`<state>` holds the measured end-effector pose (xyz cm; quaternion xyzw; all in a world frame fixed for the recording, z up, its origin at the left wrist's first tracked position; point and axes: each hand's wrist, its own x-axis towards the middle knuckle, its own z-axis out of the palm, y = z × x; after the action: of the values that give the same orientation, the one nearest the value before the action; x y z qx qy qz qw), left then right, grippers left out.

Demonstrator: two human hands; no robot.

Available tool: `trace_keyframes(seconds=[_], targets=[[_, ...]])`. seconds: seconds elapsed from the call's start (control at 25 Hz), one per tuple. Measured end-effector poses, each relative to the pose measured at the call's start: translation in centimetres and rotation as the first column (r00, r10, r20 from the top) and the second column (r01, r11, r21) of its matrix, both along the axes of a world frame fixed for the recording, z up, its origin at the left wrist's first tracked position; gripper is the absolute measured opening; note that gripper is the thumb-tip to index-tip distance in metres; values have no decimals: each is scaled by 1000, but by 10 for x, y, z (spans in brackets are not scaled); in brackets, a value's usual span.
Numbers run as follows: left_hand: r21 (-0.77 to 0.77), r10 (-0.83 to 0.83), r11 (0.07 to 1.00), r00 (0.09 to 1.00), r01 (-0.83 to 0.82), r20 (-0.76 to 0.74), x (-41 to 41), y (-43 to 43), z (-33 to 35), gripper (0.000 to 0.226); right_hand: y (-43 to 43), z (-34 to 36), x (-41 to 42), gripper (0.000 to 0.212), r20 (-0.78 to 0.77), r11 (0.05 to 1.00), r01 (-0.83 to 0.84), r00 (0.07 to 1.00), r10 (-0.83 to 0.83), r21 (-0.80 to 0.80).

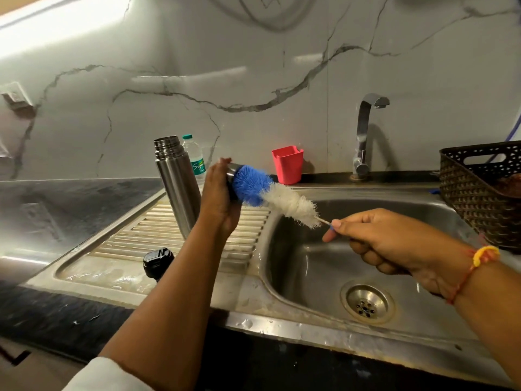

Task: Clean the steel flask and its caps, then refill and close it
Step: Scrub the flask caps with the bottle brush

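The open steel flask [176, 183] stands upright on the sink's ribbed drainboard [158, 235]. My left hand [218, 197] grips the steel outer cap [233, 176] above the drainboard, its mouth turned right. A bottle brush [277, 194] with blue and white bristles has its blue end pushed into that cap. My right hand [389, 241] holds the brush's thin handle over the sink basin [423, 249]. The black inner cap [158, 262] lies on the wet drainboard, partly hidden behind my left forearm.
A small plastic water bottle [194, 158] stands behind the flask. A red plastic holder [287, 164] sits by the wall. The tap [365, 136] rises at the back of the basin, and no water runs. A dark woven basket [479, 193] stands at the right.
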<state>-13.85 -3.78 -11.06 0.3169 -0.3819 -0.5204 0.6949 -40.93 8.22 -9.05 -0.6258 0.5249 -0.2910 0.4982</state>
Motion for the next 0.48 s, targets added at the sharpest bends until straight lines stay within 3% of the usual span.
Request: trace_keyframes(seconds=[0.16, 0.28, 0.4, 0.48], targets=[[22, -46, 999, 998, 45, 43, -9, 4, 0, 26, -2, -2, -2, 31, -55, 998, 39, 998, -41, -39], [102, -39, 994, 997, 32, 61, -6, 1, -1, 29, -7, -8, 2, 21, -186, 947, 94, 970, -156, -307], [235, -1, 972, 993, -27, 119, -1, 4, 3, 22, -9, -9, 0, 27, -353, 838, 96, 877, -326, -537], [324, -18, 946, 998, 0, 55, 0, 4, 2, 46, -8, -10, -2, 31, -486, 767, 26, 760, -431, -641]])
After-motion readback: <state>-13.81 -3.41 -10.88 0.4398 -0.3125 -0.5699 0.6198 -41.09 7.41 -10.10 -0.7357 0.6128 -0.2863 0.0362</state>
